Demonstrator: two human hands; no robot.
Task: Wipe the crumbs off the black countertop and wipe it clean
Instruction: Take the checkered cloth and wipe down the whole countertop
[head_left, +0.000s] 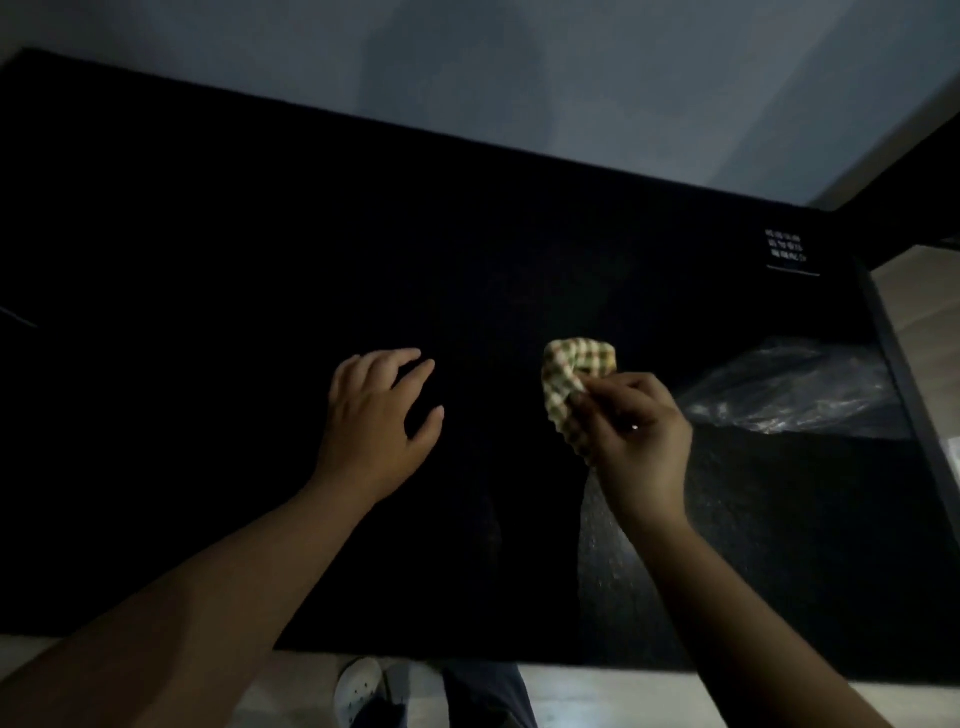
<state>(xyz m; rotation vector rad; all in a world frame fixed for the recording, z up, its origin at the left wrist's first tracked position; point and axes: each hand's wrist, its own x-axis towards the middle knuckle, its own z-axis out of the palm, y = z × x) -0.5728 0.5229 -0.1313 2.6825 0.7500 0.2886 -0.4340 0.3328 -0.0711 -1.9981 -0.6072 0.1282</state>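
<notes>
While the right hand (639, 431) pinches a bunched checked cloth (569, 379) over the black desk (208, 249), the left hand (376, 415) lies open to its left.
Right fingers (602, 395) curled, gripping the cloth's near edge; the rest of the cloth sticks out on the hand's far side, slightly right of desk centre. Cloth-to-desk contact: cannot tell. Left fingers (395, 364) spread, loosely bent, holding nothing, apart from the cloth; whether they touch the surface is unclear. Pale specks (623, 545) on the desk beside the right forearm: crumbs or stone grain, cannot tell. Clear plastic bag (795, 387) lies at the desk's right edge, right of the right hand. White label (792, 252) at the far right corner. Shoe (361, 686) on the floor below the near edge.
</notes>
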